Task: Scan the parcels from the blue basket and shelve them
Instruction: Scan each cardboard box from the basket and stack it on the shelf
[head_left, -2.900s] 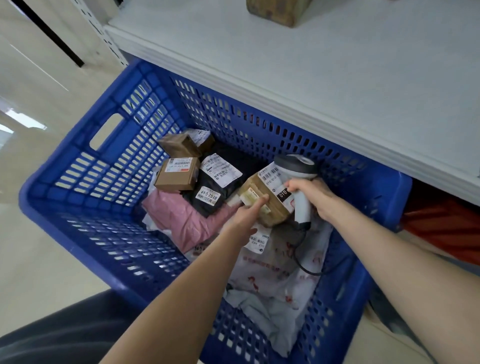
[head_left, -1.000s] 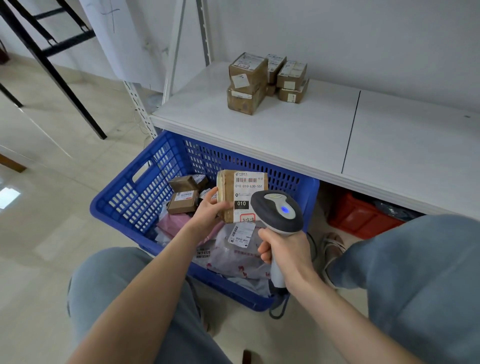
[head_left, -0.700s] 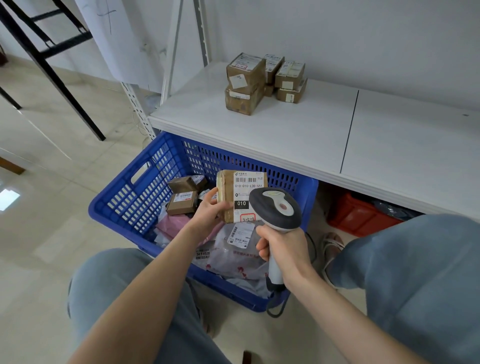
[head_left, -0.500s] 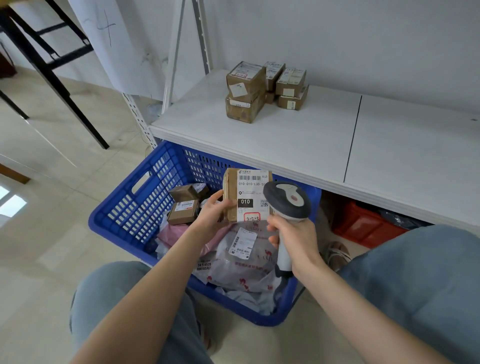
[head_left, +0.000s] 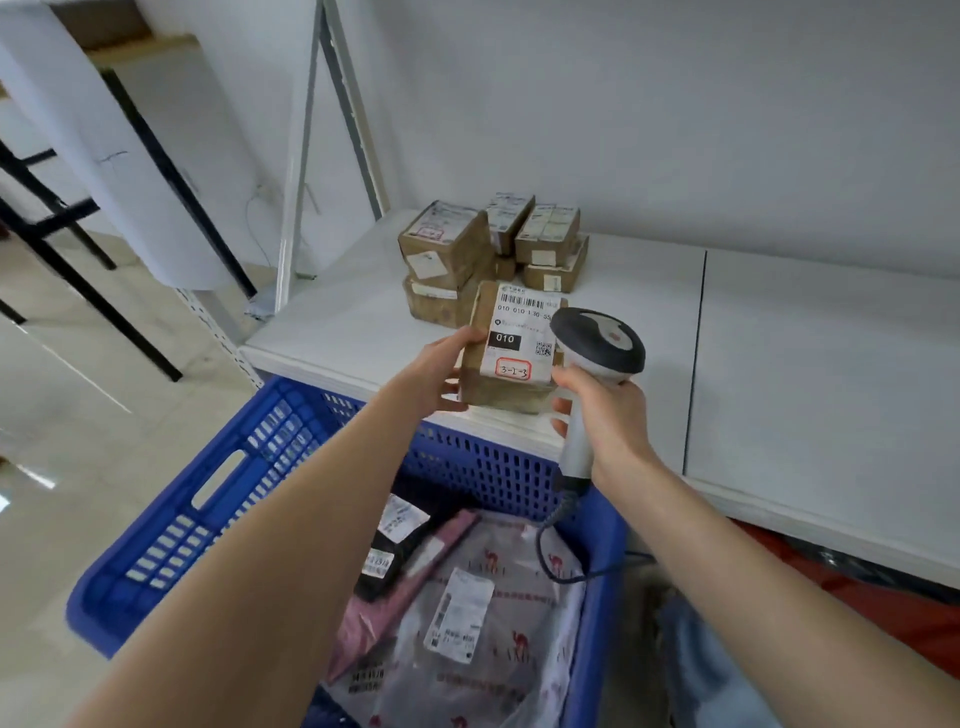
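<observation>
The white shelf bears stacked boxes at its back left; the basket stands on the floor below the shelf's front edge.

A plain white wall rises above and behind the left hand and the right hand. Well to the left of the left hand, a glossy pale floor reflects patches of light. On it, far left of that hand, stands a black metal frame with slanted legs and crossbars. A white sheet hangs by the frame, its lower end rounded, with a faint pen mark on it. Below and to the right of the right hand, a red crate sits in shadow; its contents are too dark to tell. Closer in, below that hand, is a leg in blue denim.
</observation>
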